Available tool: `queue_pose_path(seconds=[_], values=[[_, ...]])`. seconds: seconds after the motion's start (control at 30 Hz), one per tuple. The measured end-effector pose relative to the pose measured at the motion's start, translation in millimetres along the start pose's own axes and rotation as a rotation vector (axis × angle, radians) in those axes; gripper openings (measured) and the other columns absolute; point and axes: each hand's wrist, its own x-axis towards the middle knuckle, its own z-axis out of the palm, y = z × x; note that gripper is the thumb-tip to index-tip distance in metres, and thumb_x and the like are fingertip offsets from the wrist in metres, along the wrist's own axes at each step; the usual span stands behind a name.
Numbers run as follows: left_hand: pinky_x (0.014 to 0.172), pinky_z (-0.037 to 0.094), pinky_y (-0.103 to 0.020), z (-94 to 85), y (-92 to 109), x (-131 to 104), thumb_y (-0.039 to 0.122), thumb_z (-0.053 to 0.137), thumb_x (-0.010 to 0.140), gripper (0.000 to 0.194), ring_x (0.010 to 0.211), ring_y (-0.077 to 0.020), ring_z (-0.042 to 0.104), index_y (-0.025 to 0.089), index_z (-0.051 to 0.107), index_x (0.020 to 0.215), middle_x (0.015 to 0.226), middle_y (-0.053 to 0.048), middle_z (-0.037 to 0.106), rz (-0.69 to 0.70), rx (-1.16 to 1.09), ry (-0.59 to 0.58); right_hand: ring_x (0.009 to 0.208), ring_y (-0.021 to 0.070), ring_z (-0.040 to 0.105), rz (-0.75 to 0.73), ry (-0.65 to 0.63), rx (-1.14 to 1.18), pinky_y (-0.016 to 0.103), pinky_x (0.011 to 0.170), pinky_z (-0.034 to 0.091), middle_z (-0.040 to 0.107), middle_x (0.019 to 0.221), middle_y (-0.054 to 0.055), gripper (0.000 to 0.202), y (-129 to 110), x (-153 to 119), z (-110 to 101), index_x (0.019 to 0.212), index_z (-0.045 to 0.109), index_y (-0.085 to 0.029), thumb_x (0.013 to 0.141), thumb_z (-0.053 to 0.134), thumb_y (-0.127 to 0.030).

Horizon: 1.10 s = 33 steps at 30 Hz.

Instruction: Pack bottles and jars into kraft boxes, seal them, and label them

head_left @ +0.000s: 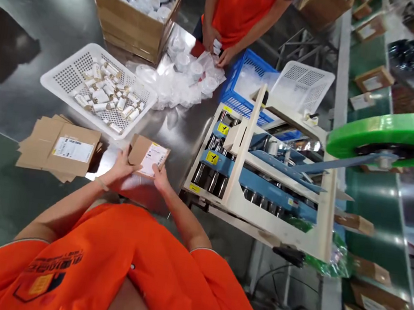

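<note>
A small brown cardboard box [140, 149] with a white printed label on its upper face is held just in front of my body, over the metal table. My left hand [121, 166] grips its left side, with the thumb along the near edge. On the near right corner, my right hand [161, 176] has closed around the box. To the left lies a stack of flattened cardboard boxes [44, 142], the top one bearing a white label. Beyond my hands stands a white perforated basket [66, 70] holding many small bottles with white labels [103, 96].
A large carton [132, 27] full of white round packs and a pile of clear plastic-wrapped items [186, 79] stand farther back. A co-worker's hands [217, 45] are beside them. At right are a roller taping machine [250, 170], a blue crate [234, 85] and a green conveyor [372, 193] carrying boxes.
</note>
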Motion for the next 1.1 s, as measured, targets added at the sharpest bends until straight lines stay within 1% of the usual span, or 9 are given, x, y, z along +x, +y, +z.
queue_pose_path(seconds=[0.1,0.17,0.3,0.4,0.5,0.6,0.83,0.97,1.1], values=[[0.102,0.057,-0.068,-12.5,14,-2,0.046,0.086,0.087,0.109,0.138,-0.0545,0.054,0.022,0.033,0.180,0.160,-0.030,0.051,0.048,0.350,0.022,0.087,0.0298,0.080,0.030,-0.084,-0.198,0.043,0.083,0.067,0.081,0.085,0.009,0.018,-13,35,-14,0.097,0.084,-0.019,0.090,0.079,-0.034],[0.103,0.055,-0.072,-8.9,27,-5,0.040,0.078,0.093,0.098,0.140,-0.0560,0.053,0.024,0.036,0.179,0.164,-0.031,0.050,0.143,0.477,-0.011,0.100,0.0355,0.080,0.037,0.012,-0.372,0.049,0.096,0.064,0.082,0.092,0.014,0.009,-34,80,-39,0.089,0.083,-0.018,0.088,0.075,-0.022],[0.112,0.050,-0.075,10.5,37,-10,0.022,0.070,0.090,0.097,0.146,-0.0521,0.053,0.032,0.036,0.180,0.167,-0.025,0.054,0.262,0.569,-0.065,0.151,0.0321,0.059,-0.284,0.141,-0.561,0.052,0.130,0.045,0.072,0.148,0.019,0.041,-92,200,-79,0.132,0.079,-0.017,0.099,0.055,-0.010],[0.114,0.050,-0.072,17.6,31,-11,0.019,0.071,0.086,0.101,0.147,-0.0524,0.055,0.032,0.038,0.180,0.168,-0.024,0.055,0.276,0.562,-0.091,0.171,0.0336,0.035,-0.425,0.037,-0.745,0.059,0.138,0.035,0.049,0.176,0.019,0.068,-125,278,-81,0.159,0.062,-0.015,0.093,0.067,-0.004],[0.116,0.052,-0.066,18.2,26,-9,0.014,0.071,0.086,0.098,0.146,-0.0509,0.057,0.026,0.041,0.179,0.166,-0.027,0.055,0.289,0.558,-0.113,0.173,0.0433,0.026,-0.374,-0.038,-0.813,0.074,0.134,0.034,0.038,0.181,0.024,0.098,-138,321,-76,0.168,0.050,-0.013,0.077,0.084,0.001],[0.114,0.056,-0.063,18.1,26,-8,0.009,0.064,0.086,0.097,0.145,-0.0477,0.060,0.027,0.042,0.179,0.164,-0.025,0.058,0.302,0.585,-0.108,0.168,0.0441,0.034,-0.350,-0.007,-0.797,0.078,0.127,0.041,0.041,0.178,0.027,0.095,-136,336,-79,0.167,0.050,-0.014,0.079,0.083,0.002],[0.119,0.052,-0.060,10.1,23,-6,0.014,0.069,0.086,0.096,0.148,-0.0451,0.055,0.027,0.043,0.178,0.166,-0.021,0.056,0.345,0.547,-0.111,0.148,0.0376,0.060,-0.282,0.064,-0.614,0.055,0.129,0.046,0.059,0.161,0.030,0.075,-108,299,-115,0.158,0.055,0.001,0.086,0.077,-0.005],[0.126,0.043,-0.062,10.4,10,4,0.041,0.078,0.089,0.098,0.153,-0.0475,0.049,0.015,0.040,0.176,0.163,-0.026,0.056,0.450,0.360,-0.086,0.151,0.0354,0.058,-0.345,0.201,-0.493,0.049,0.130,0.045,0.060,0.158,0.030,0.067,-71,199,-124,0.157,0.054,0.002,0.096,0.069,-0.019],[0.130,0.037,-0.070,24.5,-6,24,0.057,0.086,0.083,0.112,0.153,-0.0485,0.051,0.014,0.035,0.173,0.161,-0.027,0.057,0.522,0.128,0.019,0.164,0.0398,0.045,-0.615,0.211,-0.554,0.060,0.134,0.038,0.056,0.168,0.022,0.073,-36,64,-106,0.163,0.054,-0.012,0.091,0.064,-0.014]])
